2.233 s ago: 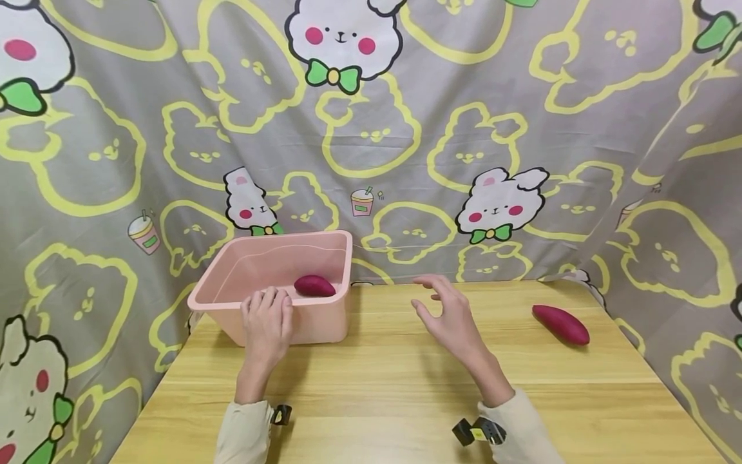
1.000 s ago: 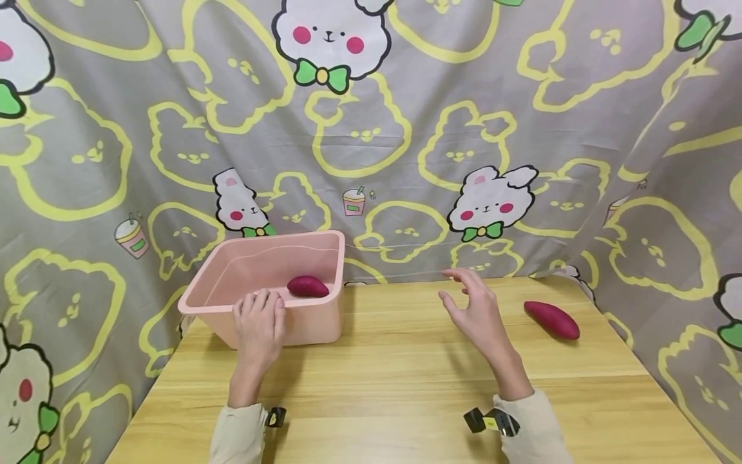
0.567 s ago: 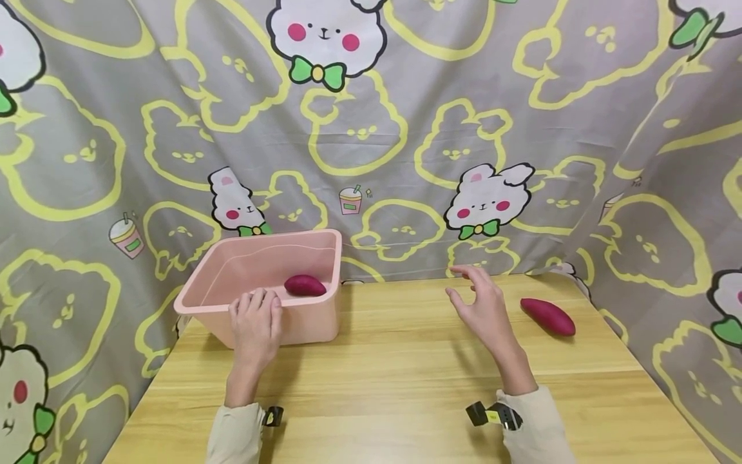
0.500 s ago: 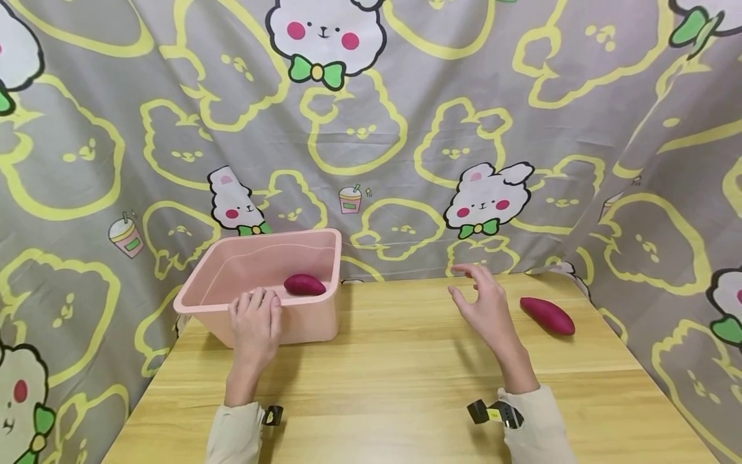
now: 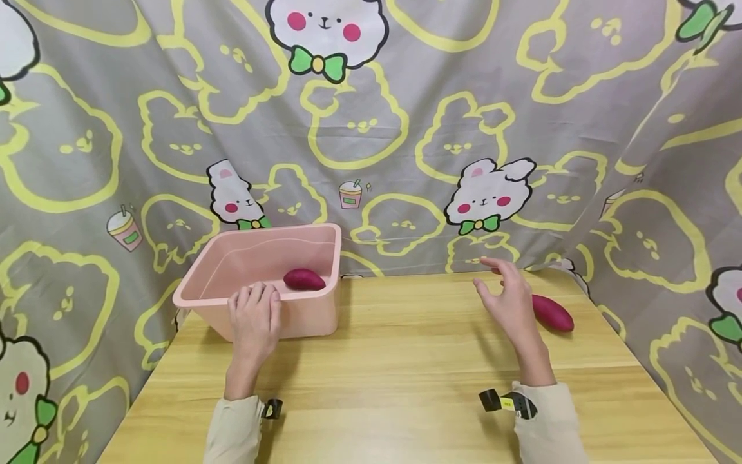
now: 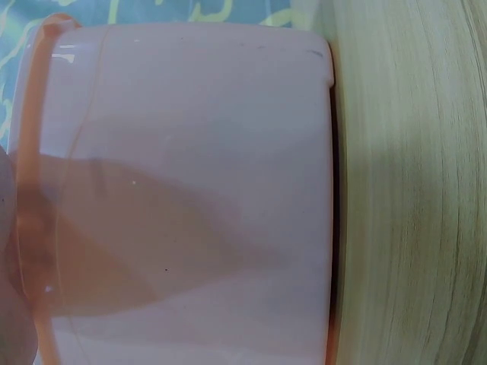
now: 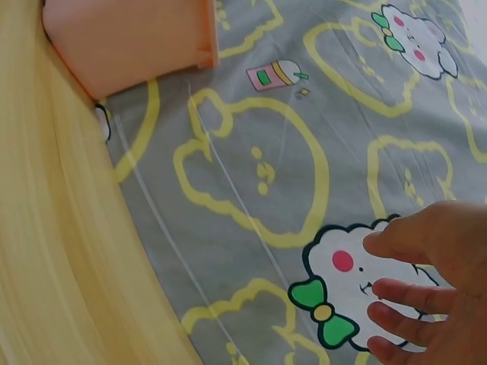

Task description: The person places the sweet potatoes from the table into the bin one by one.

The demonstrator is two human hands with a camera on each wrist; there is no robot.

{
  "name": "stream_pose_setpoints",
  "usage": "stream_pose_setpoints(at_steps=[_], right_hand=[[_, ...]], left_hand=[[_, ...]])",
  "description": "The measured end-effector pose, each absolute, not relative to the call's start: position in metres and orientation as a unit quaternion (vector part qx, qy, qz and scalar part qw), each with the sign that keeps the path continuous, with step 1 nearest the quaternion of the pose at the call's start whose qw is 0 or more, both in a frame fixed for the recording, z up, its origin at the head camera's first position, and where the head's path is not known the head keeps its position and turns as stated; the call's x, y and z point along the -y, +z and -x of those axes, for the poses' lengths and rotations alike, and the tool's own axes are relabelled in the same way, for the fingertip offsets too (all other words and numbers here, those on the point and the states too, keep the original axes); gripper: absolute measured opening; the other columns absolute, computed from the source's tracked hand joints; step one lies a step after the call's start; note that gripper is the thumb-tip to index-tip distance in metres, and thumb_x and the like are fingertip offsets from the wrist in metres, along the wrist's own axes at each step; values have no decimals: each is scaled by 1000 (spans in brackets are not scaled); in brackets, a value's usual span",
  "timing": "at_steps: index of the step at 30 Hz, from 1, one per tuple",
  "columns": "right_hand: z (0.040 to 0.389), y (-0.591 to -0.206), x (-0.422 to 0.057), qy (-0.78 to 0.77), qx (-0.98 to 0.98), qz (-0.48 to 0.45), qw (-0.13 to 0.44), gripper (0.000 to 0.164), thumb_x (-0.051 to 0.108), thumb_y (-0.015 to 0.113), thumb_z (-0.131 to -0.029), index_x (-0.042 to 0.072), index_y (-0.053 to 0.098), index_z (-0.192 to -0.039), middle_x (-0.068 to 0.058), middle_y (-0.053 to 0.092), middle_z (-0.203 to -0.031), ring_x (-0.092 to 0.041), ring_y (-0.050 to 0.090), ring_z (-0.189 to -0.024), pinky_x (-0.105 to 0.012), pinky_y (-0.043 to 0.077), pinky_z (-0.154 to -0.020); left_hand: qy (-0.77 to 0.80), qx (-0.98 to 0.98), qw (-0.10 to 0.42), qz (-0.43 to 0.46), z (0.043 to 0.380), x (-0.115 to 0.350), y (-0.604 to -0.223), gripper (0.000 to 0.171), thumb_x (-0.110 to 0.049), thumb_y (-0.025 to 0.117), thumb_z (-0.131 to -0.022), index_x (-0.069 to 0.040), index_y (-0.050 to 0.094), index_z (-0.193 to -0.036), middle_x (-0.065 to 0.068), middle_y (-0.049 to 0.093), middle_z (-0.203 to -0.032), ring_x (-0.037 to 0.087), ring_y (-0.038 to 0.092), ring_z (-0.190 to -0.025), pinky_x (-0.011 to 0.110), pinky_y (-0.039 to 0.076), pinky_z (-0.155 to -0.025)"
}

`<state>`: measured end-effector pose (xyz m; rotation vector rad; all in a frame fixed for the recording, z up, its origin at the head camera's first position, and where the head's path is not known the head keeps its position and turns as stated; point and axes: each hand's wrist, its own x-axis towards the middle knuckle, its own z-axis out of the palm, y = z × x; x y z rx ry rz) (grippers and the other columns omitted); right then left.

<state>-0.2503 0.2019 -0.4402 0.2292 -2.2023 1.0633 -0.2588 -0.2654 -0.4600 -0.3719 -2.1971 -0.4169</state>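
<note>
My left hand (image 5: 253, 322) grips the near rim of a pink plastic bin (image 5: 315, 316), fingers curled over the edge. The left wrist view is mostly the bin's outer wall (image 6: 190, 152), with fingertips at the left border. Inside the bin, toward its right side, lies a purple sweet potato (image 5: 304, 279). A second sweet potato (image 5: 553, 314) rests on the right part of the table, its left tip covered by my right hand (image 5: 510, 303). That hand hovers over the table with thumb and fingers apart, holding nothing. The right wrist view has its spread fingers (image 7: 411, 293) against the curtain.
The light wooden table (image 5: 394, 367) runs between both arms. A grey curtain (image 5: 406, 148) with yellow outlines and white rabbits hangs behind and along both sides, close to the bin's back. Each wrist wears a small black camera (image 5: 489, 400).
My right hand has moved right, from mid-table to beside the sweet potato there. The left hand stays on the bin's rim. The head view has shifted slightly.
</note>
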Motion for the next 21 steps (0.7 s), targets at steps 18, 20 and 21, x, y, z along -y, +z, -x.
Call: stream_pose_setpoints(at_steps=[18, 20, 21], right_hand=[[247, -445, -234, 379, 868, -11, 319, 41, 0, 74, -89, -2, 63, -128, -27, 59, -126, -47, 54, -116, -62, 42, -89], [246, -446, -240, 377, 872, -2, 313, 41, 1, 73, -89, -2, 63, -129, -28, 57, -128, -48, 53, -117, -62, 42, -89], [246, -446, -242, 375, 874, 2, 310, 41, 1, 73, -90, -2, 62, -129, -28, 57, -128, -48, 53, -117, -62, 41, -90]], left_hand=[[-173, 883, 410, 146, 260, 267, -457, 34, -26, 35, -107, -4, 56, -91, 19, 59, -95, 43, 49, -93, 61, 31, -96], [-176, 882, 412, 146, 261, 267, -458, 34, -26, 35, -107, -4, 56, -91, 18, 58, -94, 43, 49, -93, 61, 31, -96], [-176, 882, 412, 146, 261, 267, -458, 34, -26, 35, -107, -4, 55, -91, 18, 58, -94, 43, 49, -92, 61, 30, -96]])
